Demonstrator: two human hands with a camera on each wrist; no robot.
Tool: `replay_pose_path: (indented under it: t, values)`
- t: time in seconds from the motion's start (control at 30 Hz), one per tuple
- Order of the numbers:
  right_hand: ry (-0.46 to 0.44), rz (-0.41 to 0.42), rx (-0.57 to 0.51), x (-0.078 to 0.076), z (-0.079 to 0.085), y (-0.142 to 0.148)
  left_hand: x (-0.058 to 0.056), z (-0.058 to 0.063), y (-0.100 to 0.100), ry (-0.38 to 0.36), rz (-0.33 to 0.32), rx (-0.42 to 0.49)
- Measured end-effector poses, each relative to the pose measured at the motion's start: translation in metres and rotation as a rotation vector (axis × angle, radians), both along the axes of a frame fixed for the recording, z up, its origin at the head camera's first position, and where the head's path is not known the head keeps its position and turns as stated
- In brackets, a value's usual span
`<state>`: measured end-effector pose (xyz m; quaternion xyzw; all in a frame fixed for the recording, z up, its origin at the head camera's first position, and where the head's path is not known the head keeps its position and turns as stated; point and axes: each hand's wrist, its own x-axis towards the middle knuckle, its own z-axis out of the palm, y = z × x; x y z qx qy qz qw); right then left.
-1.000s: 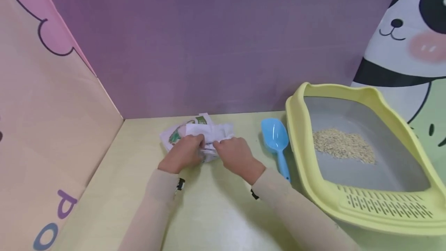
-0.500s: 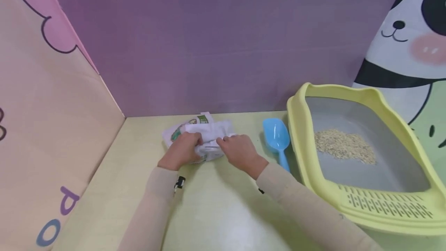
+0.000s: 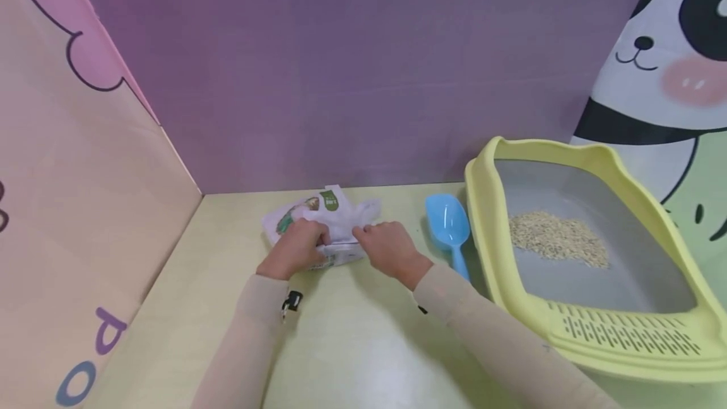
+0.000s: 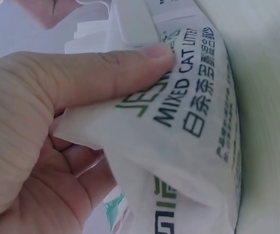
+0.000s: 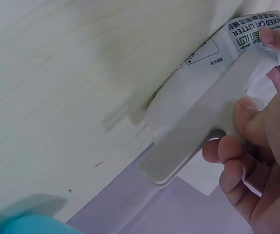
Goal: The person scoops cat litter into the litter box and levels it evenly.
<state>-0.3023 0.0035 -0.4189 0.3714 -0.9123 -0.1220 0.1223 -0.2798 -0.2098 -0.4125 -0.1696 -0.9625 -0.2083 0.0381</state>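
A white printed bag of cat litter (image 3: 334, 214) lies on the table near the back wall; its "MIXED CAT LITTER" lettering shows in both wrist views. My left hand (image 3: 295, 248) pinches the bag's side, with the thumb over the print and the fingers behind the film. Along the bag's near edge sits a long white sealing clip (image 5: 193, 129). My right hand (image 5: 271, 151) pinches this clip's handle between thumb and curled fingers. In the head view the hands mostly hide the clip. Whether its jaws are closed I cannot tell.
Right of the bag lies a blue litter scoop (image 3: 449, 223), its handle toward me. Beside it stands a yellow litter box (image 3: 483, 226) with a grey inside and a heap of pale litter pellets (image 3: 559, 238). A purple wall (image 3: 341, 81) closes off the back.
The white folded top of the bag has gone back, and more of the printed front shows. The right hand has shifted slightly right; both hands keep their hold.
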Motion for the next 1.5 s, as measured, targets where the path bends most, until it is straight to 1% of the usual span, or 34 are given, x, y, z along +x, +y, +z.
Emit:
replay_pose_path:
  t: [0.2,0.47,0.6,0.83,0.93,1.07,1.23,1.33,1.5]
  values:
    - [-0.059,-0.018,0.023,-0.005,-0.002,-0.001,0.001,-0.001,0.001,0.008,-0.018,-0.014]
    - [-0.066,-0.026,0.033,-0.008,-0.004,0.0,0.0,-0.003,0.001,0.023,-0.036,-0.005]
    - [-0.09,-0.036,0.039,-0.006,-0.001,0.0,0.0,-0.003,0.0,0.022,-0.046,-0.003]
    - [-0.161,-0.047,0.065,-0.001,0.007,0.001,0.002,-0.001,-0.002,-0.021,-0.085,0.02]
    - [-0.176,-0.039,0.071,0.001,0.008,0.003,0.003,0.001,-0.002,-0.037,-0.098,0.018]
    - [-0.175,-0.029,0.081,0.001,0.008,0.007,0.005,0.004,-0.002,-0.04,-0.108,0.009]
    - [-0.14,-0.064,0.115,-0.001,0.006,0.012,0.006,0.007,-0.003,-0.04,-0.098,0.025]
    - [-0.131,-0.078,0.112,-0.002,0.005,0.012,0.006,0.008,-0.003,-0.041,-0.09,0.034]
    - [-0.119,-0.055,0.096,0.0,0.001,0.009,0.004,0.006,-0.003,-0.036,-0.097,0.044]
